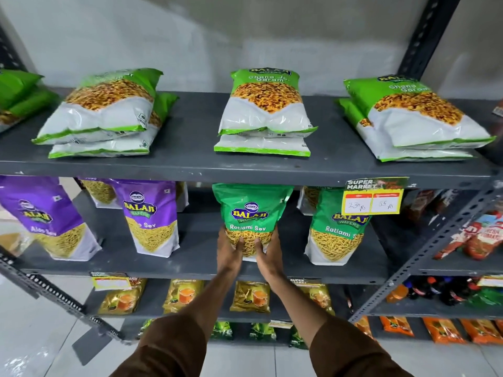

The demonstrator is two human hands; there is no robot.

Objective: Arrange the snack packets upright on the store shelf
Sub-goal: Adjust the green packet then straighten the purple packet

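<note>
A green Ratlami Sev packet (250,213) stands upright on the middle shelf (196,257), near its centre. My left hand (230,251) grips its lower left side and my right hand (268,250) grips its lower right side. A second green Ratlami Sev packet (337,232) stands upright just to the right. Two purple Aloo Sev packets (151,216) (46,216) stand upright to the left. On the top shelf (174,161), light-green Chana Jor Garam packets lie flat in stacks at the left (100,115), centre (265,110) and right (416,115).
A yellow price tag (373,197) hangs from the top shelf's front edge over the right Ratlami Sev packet. Yellow packets (250,296) line the lower shelf. A neighbouring rack at right holds red packets (479,238) and bottles (441,292). Slotted metal uprights (424,257) frame the shelves.
</note>
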